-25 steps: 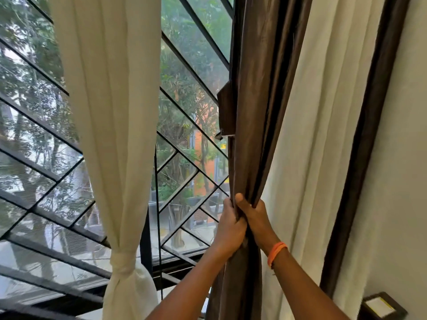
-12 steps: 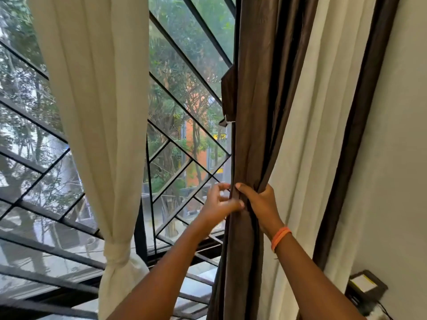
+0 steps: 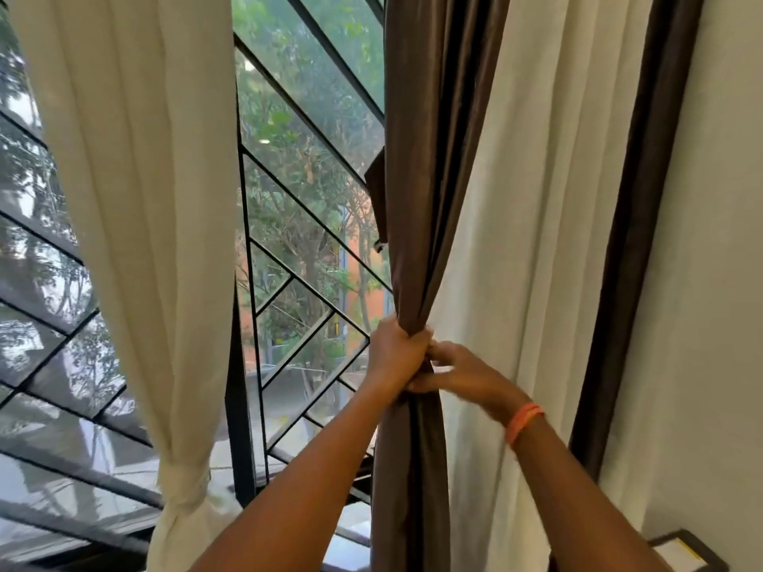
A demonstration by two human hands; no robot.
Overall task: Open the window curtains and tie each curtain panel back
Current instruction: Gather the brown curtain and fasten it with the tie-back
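Note:
A brown curtain panel hangs in the middle of the window, bunched into a narrow column. My left hand is wrapped tight around the gathered brown fabric at waist height. Just to its right, my right hand, with an orange band on the wrist, pinches the same brown fabric at the gather. A cream curtain panel hangs loose right behind the brown one. On the left, another cream curtain panel is drawn in and tied near its bottom by a cream tie-back.
The window has black diagonal grille bars and shows trees outside. A second dark brown curtain strip hangs at the far right against a pale wall. A small dark-framed object sits at the bottom right corner.
My left hand has gone from loose fingers beside the brown panel to a full fist around it. My right hand has slid lower and to the right of the gather.

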